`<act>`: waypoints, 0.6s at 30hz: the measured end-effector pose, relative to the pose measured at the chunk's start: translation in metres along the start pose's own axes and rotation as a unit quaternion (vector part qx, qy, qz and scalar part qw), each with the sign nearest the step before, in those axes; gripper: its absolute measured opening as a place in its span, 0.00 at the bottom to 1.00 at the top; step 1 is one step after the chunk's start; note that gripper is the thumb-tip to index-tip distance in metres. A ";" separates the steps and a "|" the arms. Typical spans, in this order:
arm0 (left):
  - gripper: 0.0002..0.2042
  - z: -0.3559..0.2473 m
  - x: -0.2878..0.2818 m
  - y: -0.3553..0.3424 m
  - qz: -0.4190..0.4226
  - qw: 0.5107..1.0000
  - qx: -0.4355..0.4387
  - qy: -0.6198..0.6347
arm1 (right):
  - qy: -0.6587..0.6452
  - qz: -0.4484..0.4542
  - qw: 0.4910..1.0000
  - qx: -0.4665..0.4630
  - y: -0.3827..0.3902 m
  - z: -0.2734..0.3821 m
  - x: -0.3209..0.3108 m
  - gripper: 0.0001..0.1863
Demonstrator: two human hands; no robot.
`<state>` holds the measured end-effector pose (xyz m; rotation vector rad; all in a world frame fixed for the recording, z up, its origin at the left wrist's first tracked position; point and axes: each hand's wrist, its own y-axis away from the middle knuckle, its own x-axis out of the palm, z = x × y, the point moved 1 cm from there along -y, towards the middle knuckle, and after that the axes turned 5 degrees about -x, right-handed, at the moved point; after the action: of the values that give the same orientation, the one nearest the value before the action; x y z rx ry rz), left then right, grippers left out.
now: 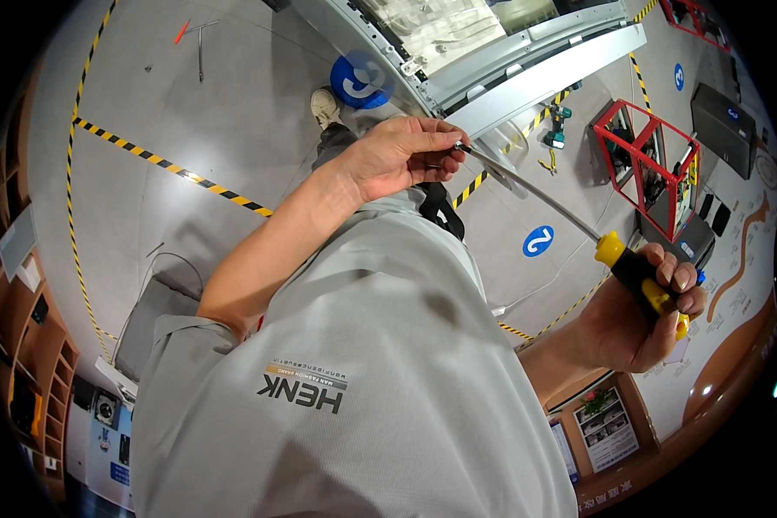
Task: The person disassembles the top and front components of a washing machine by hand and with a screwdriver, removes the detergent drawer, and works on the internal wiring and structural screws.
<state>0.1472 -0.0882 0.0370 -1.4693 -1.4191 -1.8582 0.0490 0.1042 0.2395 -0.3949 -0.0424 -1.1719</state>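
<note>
My right hand (pixel 639 315) is wrapped round the yellow and black handle of a long screwdriver (pixel 540 203), whose shaft slants up to the left. At its tip my left hand (pixel 401 155) is closed, with thumb and forefinger pinching a small silvery screw (pixel 459 146). The tip touches or nearly touches that screw; the fingers partly cover it. Just beyond my left hand stands a large appliance (pixel 527 82) with a pale grey metal frame and an open top side.
A green cordless drill (pixel 558 127) lies on the floor right of the appliance, near a red-framed tool carrier (pixel 656 173). A T-handle wrench (pixel 201 47) lies far left. Yellow-black tape (pixel 173 168) marks the grey floor. Wooden shelves (pixel 39 345) line the left side.
</note>
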 end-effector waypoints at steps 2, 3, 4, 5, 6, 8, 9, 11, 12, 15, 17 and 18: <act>0.09 0.000 0.001 0.001 -0.008 1.000 -0.004 -0.010 | 0.000 0.020 1.000 -0.004 0.002 0.001 0.000 0.10; 0.09 0.000 0.001 0.002 -0.013 1.000 -0.006 -0.019 | 0.002 0.032 0.999 -0.009 0.003 0.002 0.001 0.10; 0.09 0.001 0.002 0.002 -0.019 0.999 -0.009 -0.027 | 0.004 0.044 0.999 -0.014 0.004 0.002 0.003 0.10; 0.09 0.001 0.003 0.003 -0.025 0.999 -0.009 -0.030 | 0.038 0.040 0.998 -0.020 0.006 0.001 0.006 0.11; 0.09 0.001 0.003 0.003 -0.032 0.999 -0.009 -0.034 | 0.073 0.035 0.996 -0.027 0.008 0.001 0.012 0.11; 0.09 0.002 0.001 0.004 -0.047 0.998 0.001 -0.029 | 0.196 0.049 0.979 -0.040 0.009 0.001 0.020 0.14; 0.09 0.004 -0.002 0.003 -0.056 0.998 0.011 -0.022 | 0.282 0.067 0.956 -0.046 0.010 0.004 0.023 0.16; 0.09 0.008 -0.011 0.000 -0.068 0.997 0.023 -0.004 | 0.433 0.102 0.896 -0.012 0.015 0.015 0.020 0.23; 0.08 0.008 -0.018 -0.002 -0.071 0.997 0.025 0.006 | 0.444 0.118 0.888 0.006 0.017 0.017 0.018 0.24; 0.08 0.007 -0.031 -0.004 -0.071 0.997 0.016 0.012 | 0.450 0.183 0.873 0.051 0.018 0.020 0.013 0.24; 0.08 0.007 -0.035 -0.004 -0.062 0.998 0.009 0.003 | 0.450 0.168 0.875 0.058 0.019 0.019 0.013 0.21; 0.08 0.006 -0.036 -0.005 -0.055 0.998 0.008 -0.003 | 0.450 0.161 0.876 0.063 0.020 0.018 0.013 0.21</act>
<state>0.1608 -0.0909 0.0024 -1.4160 -1.5423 -1.9031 0.0751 0.1047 0.2536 0.2830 0.7338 -0.9202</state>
